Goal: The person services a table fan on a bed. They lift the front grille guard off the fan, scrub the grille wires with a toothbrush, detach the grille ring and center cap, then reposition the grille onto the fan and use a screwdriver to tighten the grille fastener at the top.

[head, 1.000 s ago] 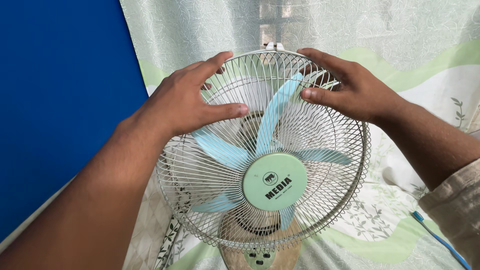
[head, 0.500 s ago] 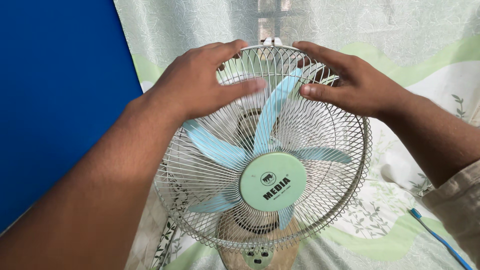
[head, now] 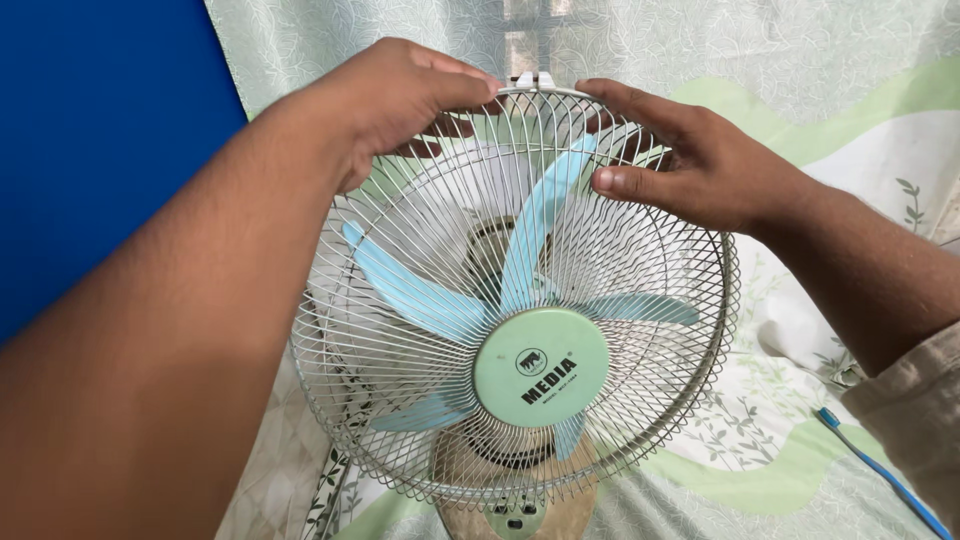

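Left hand [head: 395, 100] curled over the top rim of the fan grille [head: 420, 420]; right hand [head: 700, 165] spread flat on the wires, gripping nothing. Light-blue blades [head: 420, 300] lie behind the fingers. Likely unclipping; next needs the clip [head: 535, 80] between the fingertips released. Left hand has crept toward it.

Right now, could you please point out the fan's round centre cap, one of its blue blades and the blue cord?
centre cap [head: 541, 367], head view, middle of the green disc.
blue blade [head: 415, 295], head view, mid-length of the left blade.
blue cord [head: 880, 470], head view, along its run over the cloth.
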`<move>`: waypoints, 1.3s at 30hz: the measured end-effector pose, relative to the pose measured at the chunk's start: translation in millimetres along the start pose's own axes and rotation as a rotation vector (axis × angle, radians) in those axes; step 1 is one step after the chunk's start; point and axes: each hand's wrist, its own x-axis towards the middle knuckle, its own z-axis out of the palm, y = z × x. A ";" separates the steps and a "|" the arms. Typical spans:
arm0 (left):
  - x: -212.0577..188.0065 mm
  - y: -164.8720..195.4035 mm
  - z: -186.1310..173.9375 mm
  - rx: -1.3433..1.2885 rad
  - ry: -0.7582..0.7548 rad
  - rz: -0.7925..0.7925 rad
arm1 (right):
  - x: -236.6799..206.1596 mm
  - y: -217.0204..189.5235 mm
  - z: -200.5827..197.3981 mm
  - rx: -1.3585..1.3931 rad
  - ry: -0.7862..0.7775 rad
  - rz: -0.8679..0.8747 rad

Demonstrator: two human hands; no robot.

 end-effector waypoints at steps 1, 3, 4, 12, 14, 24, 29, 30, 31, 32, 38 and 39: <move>0.6 4.2 -0.4 -0.025 -0.020 -0.008 | 0.0 0.4 -0.5 0.010 -0.001 0.022; 1.9 10.7 -0.8 -0.094 -0.073 -0.040 | -0.5 1.1 -0.2 -0.006 -0.001 0.008; 2.0 13.2 -2.5 -0.139 -0.102 -0.062 | -0.7 1.4 -0.3 -0.014 0.000 0.001; 13.3 23.4 3.4 -0.150 -0.148 -0.032 | -2.6 4.2 -0.9 0.002 -0.001 -0.004; 14.3 21.7 5.5 -0.144 -0.143 -0.017 | -3.1 4.8 -0.7 0.019 -0.003 -0.002; 22.7 8.8 14.0 0.125 -0.190 0.113 | -0.6 6.6 0.0 -0.002 0.005 -0.024; 28.8 6.4 17.6 0.278 -0.256 0.124 | 0.6 6.2 1.0 -0.029 0.005 0.001; 30.7 6.6 19.5 0.271 -0.266 0.117 | -0.1 5.8 1.3 -0.014 0.006 0.015; 32.8 7.1 20.8 0.264 -0.274 0.111 | -0.3 5.6 1.0 -0.001 0.007 0.026; 34.8 7.6 21.2 0.258 -0.279 0.106 | 0.5 5.2 1.1 0.004 0.010 0.020; 41.0 4.5 26.3 0.222 -0.257 0.077 | 0.7 3.4 1.7 0.013 0.008 0.024; 41.2 2.3 25.2 0.206 -0.262 0.093 | 1.1 2.7 2.8 0.007 0.013 0.021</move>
